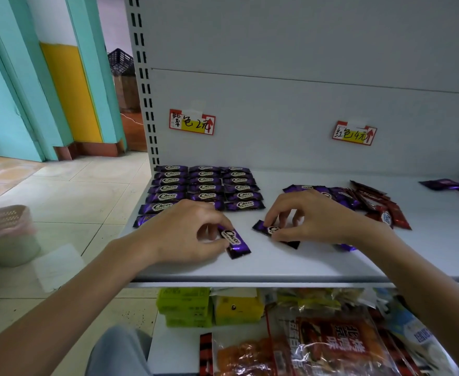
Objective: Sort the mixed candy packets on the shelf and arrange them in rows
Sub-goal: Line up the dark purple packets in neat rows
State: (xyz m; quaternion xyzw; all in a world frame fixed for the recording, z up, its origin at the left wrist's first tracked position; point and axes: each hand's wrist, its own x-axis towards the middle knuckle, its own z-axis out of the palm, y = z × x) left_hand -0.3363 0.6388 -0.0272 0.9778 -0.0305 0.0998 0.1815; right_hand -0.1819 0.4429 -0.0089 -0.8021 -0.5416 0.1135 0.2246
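Purple Choco packets (pixel 205 187) lie in three neat rows at the left back of the white shelf (pixel 250 267). My left hand (pixel 179 234) pinches one purple packet (pixel 235 242) that lies slanted on the shelf in front of the rows. My right hand (pixel 312 217) pinches another purple packet (pixel 270 230) just to the right of it. Behind my right hand a mixed heap of purple packets (pixel 339 195) and red packets (pixel 385 207) lies unsorted. More purple packets (pixel 442 184) lie at the far right.
Handwritten price tags (pixel 192 122) (pixel 354 133) are taped to the shelf's back panel. The lower shelf holds green and yellow boxes (pixel 185 305) and bagged snacks (pixel 331 346). A pale basket (pixel 6 234) stands on the tiled floor at left.
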